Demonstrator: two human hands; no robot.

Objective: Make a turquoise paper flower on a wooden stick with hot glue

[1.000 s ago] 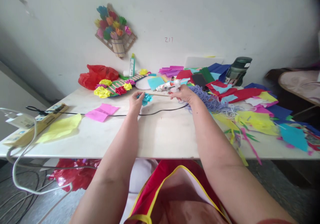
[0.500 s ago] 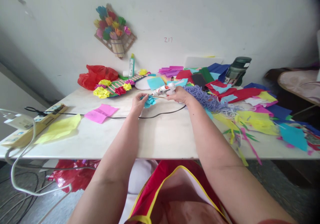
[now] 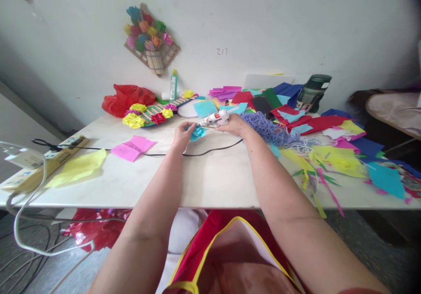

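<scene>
My left hand (image 3: 184, 134) pinches a blue crepe-paper flower (image 3: 198, 133) above the table. Closed around a white hot glue gun (image 3: 213, 118) is my right hand (image 3: 233, 124). The gun's nozzle points left and comes close to the flower; whether they touch I cannot tell. A thin brown stick lies partly hidden just below the gun. From the right hand's side a black cord (image 3: 210, 153) runs left across the table. Behind the left hand lies a green panel (image 3: 153, 113) trimmed with sticks and yellow, red and purple paper flowers.
A power strip (image 3: 66, 154) with plugs lies at the left, near yellow paper (image 3: 79, 169) and pink paper (image 3: 133, 148). Purple yarn (image 3: 266, 129), coloured paper scraps and a dark bottle (image 3: 314, 93) fill the right. A red plastic bag (image 3: 128, 99) lies at the back.
My right hand has tilted the glue gun slightly and shifted it a little, its nozzle staying near the flower. The left hand has hardly moved.
</scene>
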